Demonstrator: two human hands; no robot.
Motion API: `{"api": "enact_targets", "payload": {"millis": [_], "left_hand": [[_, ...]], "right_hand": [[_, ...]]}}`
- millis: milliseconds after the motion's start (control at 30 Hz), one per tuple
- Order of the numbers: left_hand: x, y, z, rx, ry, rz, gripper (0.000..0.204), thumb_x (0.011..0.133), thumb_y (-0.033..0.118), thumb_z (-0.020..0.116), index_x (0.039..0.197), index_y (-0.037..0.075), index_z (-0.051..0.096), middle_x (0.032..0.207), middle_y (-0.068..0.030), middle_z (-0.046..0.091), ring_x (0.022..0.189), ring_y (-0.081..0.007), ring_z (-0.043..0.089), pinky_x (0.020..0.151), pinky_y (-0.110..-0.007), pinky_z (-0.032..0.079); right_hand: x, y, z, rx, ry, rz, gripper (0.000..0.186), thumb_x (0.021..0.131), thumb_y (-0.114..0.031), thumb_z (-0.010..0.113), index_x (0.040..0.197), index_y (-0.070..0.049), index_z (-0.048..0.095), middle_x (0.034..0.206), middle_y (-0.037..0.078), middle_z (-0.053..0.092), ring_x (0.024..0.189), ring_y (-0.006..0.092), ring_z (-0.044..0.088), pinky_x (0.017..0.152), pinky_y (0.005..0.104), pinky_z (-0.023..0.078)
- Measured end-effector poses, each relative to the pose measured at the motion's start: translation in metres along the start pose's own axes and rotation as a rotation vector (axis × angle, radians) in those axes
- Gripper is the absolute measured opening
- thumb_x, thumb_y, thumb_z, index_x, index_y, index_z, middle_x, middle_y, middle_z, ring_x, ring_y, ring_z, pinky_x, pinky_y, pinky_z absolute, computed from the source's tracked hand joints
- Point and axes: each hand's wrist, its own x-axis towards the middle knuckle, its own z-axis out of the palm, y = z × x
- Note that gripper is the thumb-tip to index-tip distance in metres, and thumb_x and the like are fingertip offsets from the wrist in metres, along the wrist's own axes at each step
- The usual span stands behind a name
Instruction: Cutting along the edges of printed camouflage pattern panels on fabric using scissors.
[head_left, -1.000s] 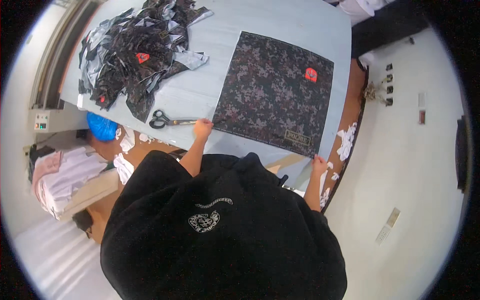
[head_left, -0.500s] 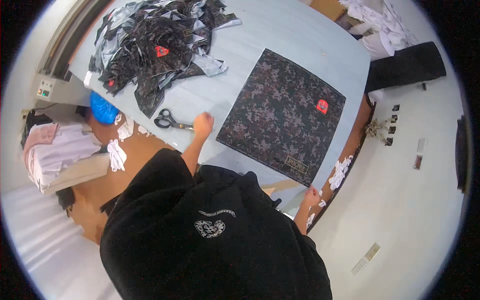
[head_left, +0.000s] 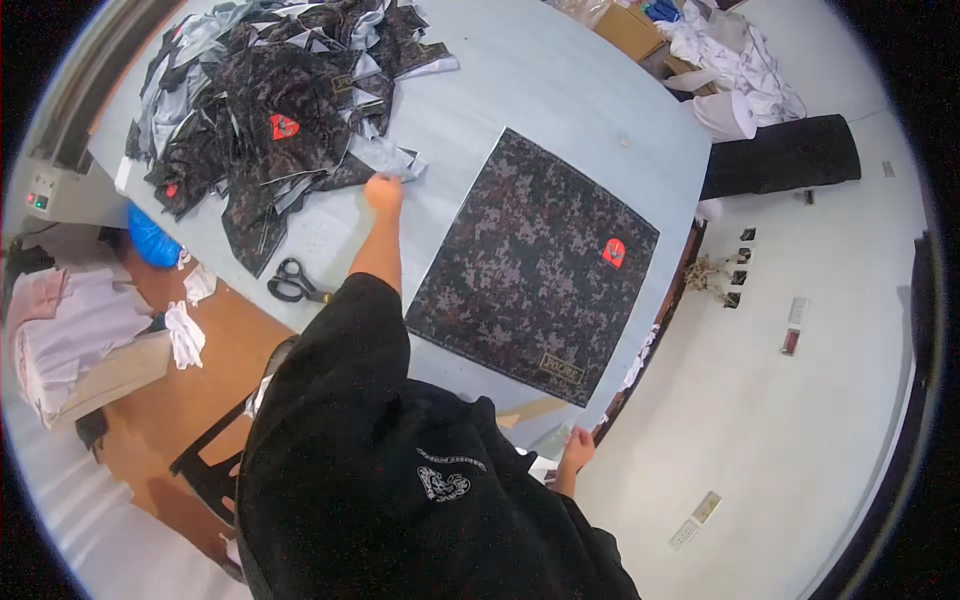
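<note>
My left hand (head_left: 383, 192) reaches to the near right edge of a heap of dark camouflage fabric pieces (head_left: 300, 120). Its fingers are closed on a corner of one fabric piece, whose pale grey underside (head_left: 385, 158) shows there. A square camouflage fabric panel (head_left: 520, 270) with a red patch lies flat to the right of that hand. Below the panel's near right corner, apart from it, is my right hand (head_left: 577, 450), fingers curled together with nothing visible in them. Black-handled scissors (head_left: 292, 283) lie near the table edge, partly covered by my left sleeve.
Everything lies on a pale table (head_left: 490, 80). A black roll (head_left: 785, 157) sticks out beyond its right side. White cloth (head_left: 735, 60) and a cardboard box (head_left: 628, 32) stand at the far right. At left are a blue bag (head_left: 152, 238) and a box of folded cloth (head_left: 90, 330).
My left hand has gone from beside the scissors up to the fabric heap and taken hold of a piece. My right hand has left the panel's near corner. The view has shifted.
</note>
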Motion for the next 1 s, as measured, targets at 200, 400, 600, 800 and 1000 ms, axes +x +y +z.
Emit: {"api": "enact_targets", "payload": {"millis": [200, 400, 600, 800, 1000], "left_hand": [[-0.054, 0.069, -0.038, -0.260, 0.246, 0.517, 0.020, 0.081, 0.018, 0.069, 0.084, -0.001, 0.065, 0.083, -0.0146, 0.067, 0.075, -0.0300, 0.063, 0.071, -0.038, 0.050], [-0.182, 0.162, -0.205, -0.496, -0.532, 0.741, 0.015, 0.083, 0.007, 0.065, 0.075, 0.001, 0.053, 0.072, -0.0067, 0.057, 0.068, -0.0114, 0.049, 0.063, -0.028, 0.042], [-0.297, 0.252, -0.338, -0.319, -1.155, 0.929, 0.027, 0.082, 0.000, 0.068, 0.071, 0.005, 0.044, 0.073, -0.0026, 0.055, 0.072, -0.0078, 0.050, 0.063, -0.024, 0.041], [-0.368, 0.302, -0.417, -0.676, -0.745, 1.226, 0.017, 0.085, -0.001, 0.072, 0.084, 0.004, 0.056, 0.082, -0.0025, 0.064, 0.074, -0.0056, 0.057, 0.066, -0.019, 0.046], [-0.366, 0.336, -0.410, -0.471, -0.672, 1.106, 0.014, 0.085, 0.000, 0.073, 0.097, 0.001, 0.066, 0.089, -0.0007, 0.067, 0.082, -0.0044, 0.059, 0.072, -0.018, 0.045]], "right_hand": [[0.003, -0.081, 0.008, 0.093, -0.052, -0.042, 0.018, 0.091, -0.015, 0.070, 0.097, 0.002, 0.068, 0.083, 0.004, 0.066, 0.070, 0.0116, 0.061, 0.060, 0.0236, 0.050], [-0.029, -0.333, 0.021, 0.382, -0.344, -0.495, 0.016, 0.093, -0.005, 0.067, 0.106, 0.002, 0.066, 0.100, 0.005, 0.067, 0.094, 0.0123, 0.062, 0.087, 0.0258, 0.049], [-0.093, -0.514, -0.032, 0.393, -0.586, -1.392, 0.033, 0.080, -0.011, 0.077, 0.110, -0.003, 0.067, 0.110, 0.011, 0.069, 0.096, 0.0177, 0.065, 0.084, 0.0288, 0.049], [-0.093, -0.484, -0.122, 0.344, -0.872, -0.986, 0.031, 0.075, -0.006, 0.077, 0.104, 0.000, 0.068, 0.085, 0.007, 0.069, 0.078, 0.0109, 0.062, 0.072, 0.0273, 0.050], [0.004, -0.376, -0.171, 0.218, -0.782, -0.799, 0.029, 0.073, 0.006, 0.066, 0.101, 0.001, 0.068, 0.080, 0.002, 0.066, 0.076, 0.0068, 0.058, 0.071, 0.0246, 0.048]]}}
